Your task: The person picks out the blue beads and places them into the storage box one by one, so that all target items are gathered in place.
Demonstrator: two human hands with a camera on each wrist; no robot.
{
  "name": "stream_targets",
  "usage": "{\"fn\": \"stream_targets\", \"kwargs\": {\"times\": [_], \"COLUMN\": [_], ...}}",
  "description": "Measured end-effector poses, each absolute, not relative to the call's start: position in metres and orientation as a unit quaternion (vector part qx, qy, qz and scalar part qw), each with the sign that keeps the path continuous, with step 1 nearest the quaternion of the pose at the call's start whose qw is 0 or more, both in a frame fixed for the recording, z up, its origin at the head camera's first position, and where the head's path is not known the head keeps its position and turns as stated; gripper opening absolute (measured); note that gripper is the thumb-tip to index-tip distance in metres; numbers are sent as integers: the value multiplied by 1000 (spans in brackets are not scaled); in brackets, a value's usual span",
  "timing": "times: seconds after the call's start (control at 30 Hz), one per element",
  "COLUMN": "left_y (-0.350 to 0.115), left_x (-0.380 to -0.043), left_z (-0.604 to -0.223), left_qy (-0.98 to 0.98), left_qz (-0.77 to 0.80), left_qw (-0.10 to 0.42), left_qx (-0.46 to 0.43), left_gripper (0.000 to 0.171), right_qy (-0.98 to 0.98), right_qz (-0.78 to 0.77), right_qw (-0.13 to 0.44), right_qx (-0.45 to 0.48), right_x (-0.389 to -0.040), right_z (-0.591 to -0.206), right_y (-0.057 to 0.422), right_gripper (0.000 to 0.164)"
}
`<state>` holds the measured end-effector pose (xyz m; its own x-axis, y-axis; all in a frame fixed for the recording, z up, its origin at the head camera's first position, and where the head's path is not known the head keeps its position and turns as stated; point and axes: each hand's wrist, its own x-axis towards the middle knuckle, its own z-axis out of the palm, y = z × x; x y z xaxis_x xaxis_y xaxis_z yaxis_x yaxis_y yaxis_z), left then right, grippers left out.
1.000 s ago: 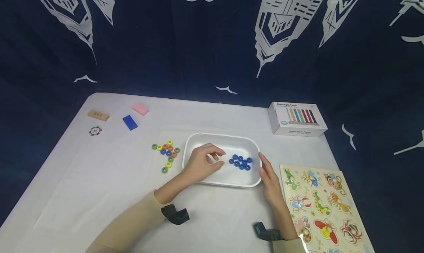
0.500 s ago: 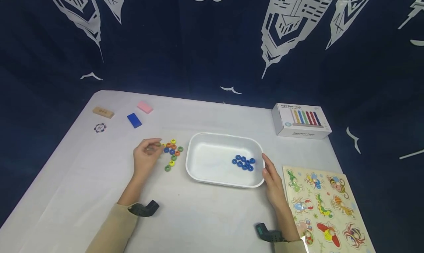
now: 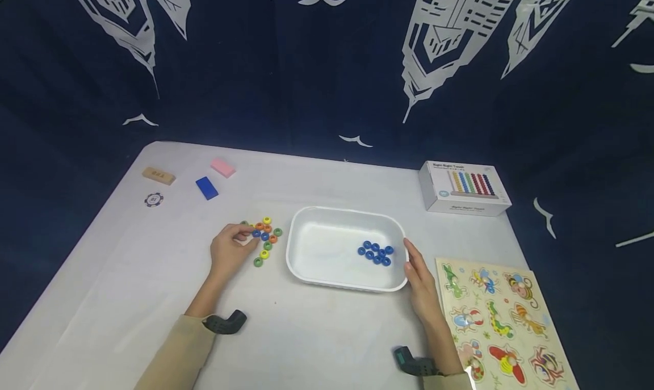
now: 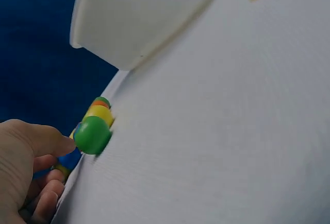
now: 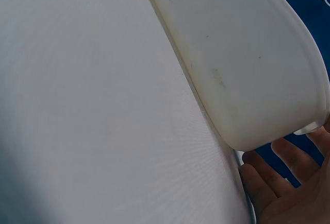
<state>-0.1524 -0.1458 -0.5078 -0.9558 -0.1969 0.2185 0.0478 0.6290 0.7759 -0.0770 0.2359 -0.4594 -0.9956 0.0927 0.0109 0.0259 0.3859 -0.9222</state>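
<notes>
My left hand (image 3: 229,252) is at a cluster of loose beads left of the tray, its thumb and index finger pinching a blue bead (image 3: 256,234). Orange, yellow and green beads lie close around it. In the left wrist view a green bead (image 4: 93,135) sits just beyond the thumb, partly covering other beads. The white tray (image 3: 322,248) holds several blue beads (image 3: 377,253) in its right half. Against the tray's right end rests my right hand (image 3: 423,290), fingers fairly straight; in the right wrist view they lie along the tray's outer wall (image 5: 268,100).
A wooden puzzle board (image 3: 490,322) with insect pictures lies at the right. Behind it stands a white box (image 3: 462,188). At the back left are a wooden block (image 3: 159,176), a blue block (image 3: 206,188), a pink block (image 3: 222,167) and a round chip (image 3: 154,200).
The left hand has moved from inside the tray out to the bead cluster on the left, then slightly right, closing finger and thumb on a blue bead. The right hand stays at the tray.
</notes>
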Motion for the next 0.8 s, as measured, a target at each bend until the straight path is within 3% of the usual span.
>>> {"fn": "stream_targets", "kwargs": {"times": [0.33, 0.57, 0.67, 0.8], "left_y": [-143, -133, -117, -87], "left_x": [-151, -146, -149, -157], "left_z": [-505, -463, -435, -408], "left_qy": [-901, -853, -845, -837], "left_qz": [-403, -498, -521, -544], "left_qw": [155, 145, 123, 55], "left_qx": [43, 53, 19, -22], "left_gripper": [23, 23, 25, 23], "right_qy": [-836, -827, -829, -829], "right_qz": [548, 561, 558, 557], "right_qw": [33, 34, 43, 45], "right_qx": [-19, -17, -14, -14], "right_x": [-84, -77, -77, -77], "right_z": [-485, -467, -462, -461], "right_y": [249, 240, 238, 239], "right_gripper": [42, 44, 44, 44]}}
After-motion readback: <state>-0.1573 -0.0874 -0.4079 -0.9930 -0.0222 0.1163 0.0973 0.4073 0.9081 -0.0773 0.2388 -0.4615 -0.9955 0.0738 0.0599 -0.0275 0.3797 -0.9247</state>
